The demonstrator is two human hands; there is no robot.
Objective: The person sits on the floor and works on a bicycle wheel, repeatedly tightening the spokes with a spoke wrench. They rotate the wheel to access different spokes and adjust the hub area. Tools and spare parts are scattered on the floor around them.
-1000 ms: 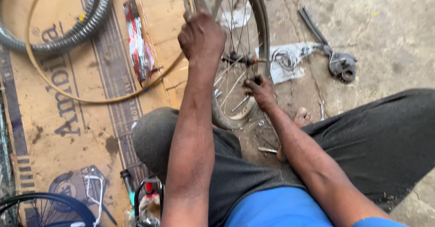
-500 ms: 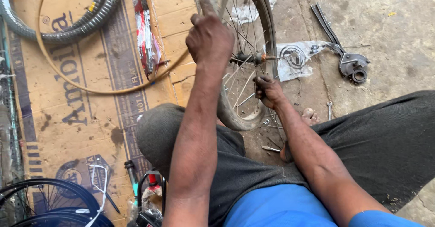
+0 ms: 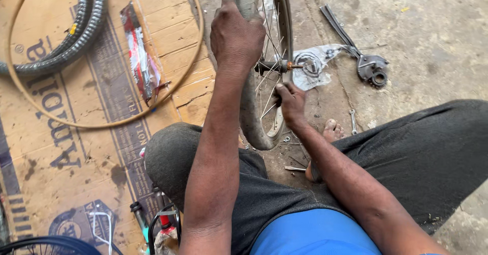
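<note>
A small spoked bicycle wheel [image 3: 264, 128] with a grey tyre stands upright between my knees. My left hand [image 3: 235, 34] grips the top of the tyre and holds the wheel steady. My right hand [image 3: 291, 102] is closed around the spokes and rim just below the hub axle [image 3: 277, 67], which sticks out to the right with an orange-tipped end. What the right fingers pinch is hidden by the hand.
Flattened cardboard [image 3: 61, 148] covers the floor at left, with a thin tan hoop [image 3: 168, 100], a ribbed black tyre [image 3: 76, 41] and a red packet [image 3: 140, 56] on it. On the concrete at right lie a crank arm [image 3: 368, 67], a crumpled plastic bag [image 3: 312, 64] and a small spanner [image 3: 353, 121].
The view has shifted so the wheel sits more centred. My left hand has slid along the tyre's top while my right hand stays on the spokes near the hub.
</note>
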